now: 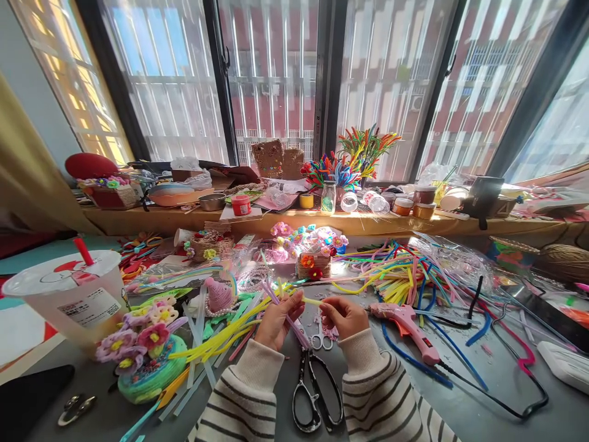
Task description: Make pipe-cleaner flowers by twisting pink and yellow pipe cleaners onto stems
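My left hand point(276, 319) is closed round a bunch of yellow and purple pipe cleaners point(230, 337) that trail off to the left over the grey table point(460, 405). My right hand point(343, 314) pinches the end of a yellow pipe cleaner point(311, 301) stretched between both hands. Both sleeves are cream with dark stripes. Small scissors point(322, 336) lie just under the hands, and large black scissors point(315, 393) lie between my forearms.
A pink glue gun point(407, 324) with a black cable lies to the right. Loose coloured pipe cleaners point(405, 276) are heaped behind it. A lidded drink cup point(76, 298) and a flower-topped round craft point(147, 356) stand on the left. Jars and boxes crowd the windowsill point(294, 216).
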### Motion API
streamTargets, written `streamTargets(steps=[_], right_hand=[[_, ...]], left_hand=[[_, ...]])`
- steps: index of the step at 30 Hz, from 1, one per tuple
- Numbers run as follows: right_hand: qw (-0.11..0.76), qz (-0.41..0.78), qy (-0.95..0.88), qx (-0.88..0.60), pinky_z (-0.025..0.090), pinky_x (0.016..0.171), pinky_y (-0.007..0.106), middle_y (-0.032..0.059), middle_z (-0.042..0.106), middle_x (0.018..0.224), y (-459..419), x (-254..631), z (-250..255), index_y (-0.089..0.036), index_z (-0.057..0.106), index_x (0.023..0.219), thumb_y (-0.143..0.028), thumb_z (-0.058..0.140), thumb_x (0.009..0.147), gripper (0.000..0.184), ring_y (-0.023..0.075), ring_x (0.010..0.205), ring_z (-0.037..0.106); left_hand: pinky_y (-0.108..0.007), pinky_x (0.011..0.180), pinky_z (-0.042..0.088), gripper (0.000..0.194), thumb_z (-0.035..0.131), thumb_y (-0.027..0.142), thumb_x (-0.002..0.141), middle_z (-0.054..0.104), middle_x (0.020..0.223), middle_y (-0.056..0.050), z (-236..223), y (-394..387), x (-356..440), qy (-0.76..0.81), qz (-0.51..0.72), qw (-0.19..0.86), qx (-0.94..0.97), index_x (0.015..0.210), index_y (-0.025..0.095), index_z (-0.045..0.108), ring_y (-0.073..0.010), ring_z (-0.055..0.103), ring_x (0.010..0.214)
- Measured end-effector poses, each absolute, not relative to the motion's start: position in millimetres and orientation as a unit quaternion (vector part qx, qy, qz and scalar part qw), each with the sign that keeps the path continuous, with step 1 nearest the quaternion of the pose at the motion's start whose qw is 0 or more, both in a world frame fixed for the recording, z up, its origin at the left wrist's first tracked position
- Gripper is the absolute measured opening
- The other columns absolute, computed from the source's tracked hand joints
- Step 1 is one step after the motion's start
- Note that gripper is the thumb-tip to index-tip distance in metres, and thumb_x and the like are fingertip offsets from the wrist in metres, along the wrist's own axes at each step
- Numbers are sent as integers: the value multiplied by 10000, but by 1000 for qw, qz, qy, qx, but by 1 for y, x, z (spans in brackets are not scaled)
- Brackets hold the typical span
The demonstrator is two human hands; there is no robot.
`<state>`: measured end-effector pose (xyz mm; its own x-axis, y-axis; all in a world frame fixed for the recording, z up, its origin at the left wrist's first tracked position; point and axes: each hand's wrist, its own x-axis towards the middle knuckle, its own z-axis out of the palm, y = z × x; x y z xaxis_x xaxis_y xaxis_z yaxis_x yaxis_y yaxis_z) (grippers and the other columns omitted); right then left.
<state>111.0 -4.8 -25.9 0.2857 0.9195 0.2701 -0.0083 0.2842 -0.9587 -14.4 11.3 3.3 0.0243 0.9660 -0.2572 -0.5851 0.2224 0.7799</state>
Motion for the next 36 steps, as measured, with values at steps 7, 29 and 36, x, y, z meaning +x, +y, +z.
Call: streamTargets(steps=[7, 29, 36], right_hand=[[646, 343, -473, -490, 428, 321, 209, -6, 558, 428, -2, 114, -32, -156, 599, 608, -414, 603, 570, 261, 113, 328, 510], [680, 557, -306, -366, 419, 360, 138, -13, 594, 462, -4, 116, -13, -132, 597, 615, -299, 723, 436, 276, 64, 376, 525], [675, 598, -293, -317, 406, 351, 118, -24, 581, 471, -5, 119, -11, -135, 620, 647, -295, 725, 453, 272, 35, 360, 491]], left_hand=[[-199, 507, 481, 173, 708, 197, 472, 552, 483, 6, 4, 7, -13, 452, 569, 570, 383, 509, 90, 577, -104, 556, 490], [-119, 479, 485, 199, 640, 52, 571, 518, 478, 33, 7, 7, -13, 363, 528, 723, 260, 502, 124, 468, -57, 550, 464], [-105, 439, 456, 234, 671, 109, 545, 495, 477, 39, 9, 4, -12, 358, 467, 755, 288, 499, 129, 443, -49, 535, 464]])
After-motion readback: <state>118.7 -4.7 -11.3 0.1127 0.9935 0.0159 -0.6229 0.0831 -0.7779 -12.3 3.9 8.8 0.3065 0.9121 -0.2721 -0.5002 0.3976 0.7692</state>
